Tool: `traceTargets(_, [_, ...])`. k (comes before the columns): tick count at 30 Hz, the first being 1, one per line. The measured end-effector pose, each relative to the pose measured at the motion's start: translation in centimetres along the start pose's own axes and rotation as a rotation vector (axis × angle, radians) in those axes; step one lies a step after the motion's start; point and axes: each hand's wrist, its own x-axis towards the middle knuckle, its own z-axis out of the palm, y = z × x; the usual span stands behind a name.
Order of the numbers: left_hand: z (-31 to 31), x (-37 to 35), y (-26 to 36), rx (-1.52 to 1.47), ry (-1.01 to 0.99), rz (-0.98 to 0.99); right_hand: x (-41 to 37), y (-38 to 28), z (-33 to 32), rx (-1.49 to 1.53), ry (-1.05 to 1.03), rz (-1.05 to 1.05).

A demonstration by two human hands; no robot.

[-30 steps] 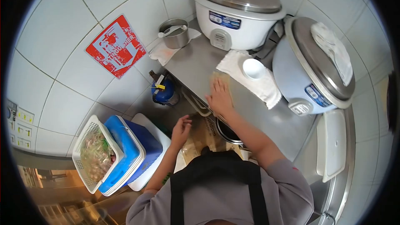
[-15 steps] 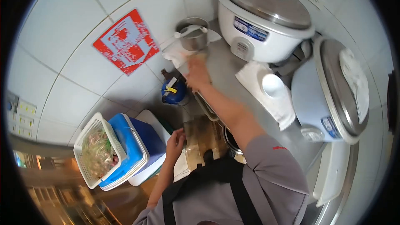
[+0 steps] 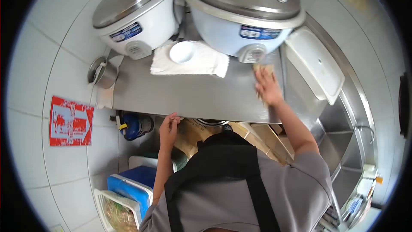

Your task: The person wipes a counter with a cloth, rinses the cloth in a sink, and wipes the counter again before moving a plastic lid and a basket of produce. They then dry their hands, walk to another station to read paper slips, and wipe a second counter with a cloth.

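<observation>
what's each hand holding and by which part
Right hand lies flat on the near part of a tan cloth on the counter, no grip. Left hand touches the counter's front edge, holding nothing.

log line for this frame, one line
right hand: flat on cloth, steel counter | left hand: at counter's front edge | beside cloth: rice cooker

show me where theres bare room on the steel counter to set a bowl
Bare: the counter strip between white towel and front edge, from metal pot to right hand. Crowded: the back, with white cooker, bluish cooker and the cup on the towel.
</observation>
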Motion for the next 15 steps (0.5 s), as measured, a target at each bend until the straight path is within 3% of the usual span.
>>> traceTargets(4, [3.0,1.5,2.6,0.034,-0.106,0.035,6.0,7.2,0.5,0.023,0.071,0.532])
traceTargets(7, [5.1,2.2,3.4,0.070,-0.143,0.175,7.4,6.9,2.2,-0.054,0.111,0.817])
traceTargets(15, [12.7,3.5,6.0,-0.056,-0.311,0.126,-10.9,0.1,-0.7,0.018,0.214,0.602])
